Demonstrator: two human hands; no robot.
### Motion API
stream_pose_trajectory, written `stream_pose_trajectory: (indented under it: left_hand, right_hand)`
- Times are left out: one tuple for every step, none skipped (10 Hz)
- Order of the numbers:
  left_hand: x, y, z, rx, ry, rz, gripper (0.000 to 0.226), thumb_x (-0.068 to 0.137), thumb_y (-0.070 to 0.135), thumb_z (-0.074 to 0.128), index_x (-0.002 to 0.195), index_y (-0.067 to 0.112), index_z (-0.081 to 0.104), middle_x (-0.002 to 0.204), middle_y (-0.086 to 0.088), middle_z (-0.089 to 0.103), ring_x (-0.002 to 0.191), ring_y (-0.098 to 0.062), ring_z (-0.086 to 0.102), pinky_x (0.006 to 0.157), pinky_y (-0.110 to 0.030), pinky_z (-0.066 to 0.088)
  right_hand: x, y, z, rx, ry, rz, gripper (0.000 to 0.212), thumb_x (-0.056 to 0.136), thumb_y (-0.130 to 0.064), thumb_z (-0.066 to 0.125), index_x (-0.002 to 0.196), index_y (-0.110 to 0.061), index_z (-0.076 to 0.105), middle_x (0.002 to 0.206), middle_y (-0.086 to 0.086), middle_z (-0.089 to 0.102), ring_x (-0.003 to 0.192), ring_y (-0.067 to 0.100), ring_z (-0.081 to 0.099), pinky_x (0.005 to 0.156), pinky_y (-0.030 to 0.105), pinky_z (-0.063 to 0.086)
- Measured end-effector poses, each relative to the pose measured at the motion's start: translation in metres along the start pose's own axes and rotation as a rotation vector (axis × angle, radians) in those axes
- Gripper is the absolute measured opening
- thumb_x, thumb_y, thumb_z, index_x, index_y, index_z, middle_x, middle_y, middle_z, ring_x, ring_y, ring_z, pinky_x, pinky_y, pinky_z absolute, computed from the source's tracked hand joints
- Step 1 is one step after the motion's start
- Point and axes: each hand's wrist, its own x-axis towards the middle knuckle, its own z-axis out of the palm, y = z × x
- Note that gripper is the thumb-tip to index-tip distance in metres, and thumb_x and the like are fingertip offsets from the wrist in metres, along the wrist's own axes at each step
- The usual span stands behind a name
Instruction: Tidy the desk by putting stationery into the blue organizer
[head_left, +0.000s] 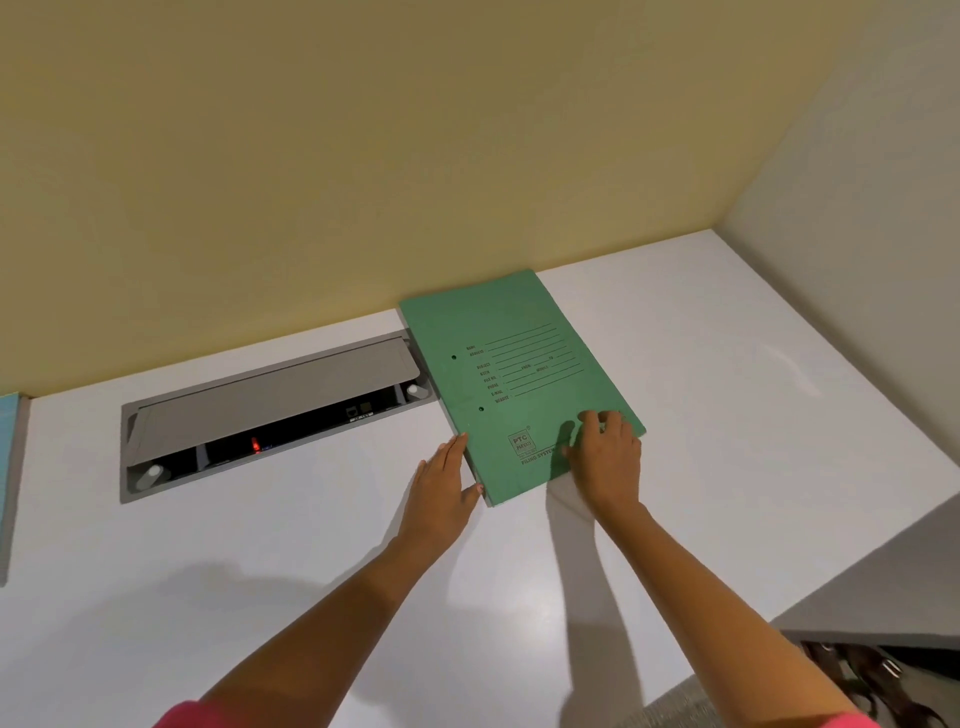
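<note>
A green file folder with printed lines lies flat on the white desk, its far corner near the yellow wall. My left hand lies with straight fingers against the folder's left edge near its front corner. My right hand rests on the folder's front right part, fingers bent down onto the cover at its near edge. A light blue object, only partly in view, stands at the far left edge of the picture.
A grey cable hatch is set into the desk left of the folder, its lid half open and a red light inside. A grey side panel bounds the desk on the right. The desk's right front edge drops off near a patterned floor.
</note>
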Motion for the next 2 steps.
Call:
stream_pose_trajectory:
  left_hand:
    - [-0.012,-0.006,-0.004,-0.048,0.031,-0.026,0.063,0.097,0.021,0.05,0.15,0.017,0.017,0.158,0.0,0.022,0.146,-0.018,0.018,0.12,-0.036,0.017]
    - [-0.029,-0.013,-0.009,-0.039,0.05,-0.016,0.057,0.098,0.02,0.047,0.149,0.014,0.022,0.157,-0.001,0.024,0.145,-0.017,0.021,0.119,-0.033,0.018]
  right_hand:
    - [-0.03,-0.016,-0.002,0.076,0.021,-0.055,0.038,0.08,-0.013,0.07,0.113,0.0,0.057,0.111,0.021,0.059,0.093,0.037,0.057,0.076,0.04,0.046]
    - [-0.058,-0.036,0.001,0.104,0.027,-0.104,0.031,0.081,-0.005,0.065,0.11,0.0,0.058,0.109,0.02,0.06,0.086,0.034,0.057,0.069,0.039,0.051]
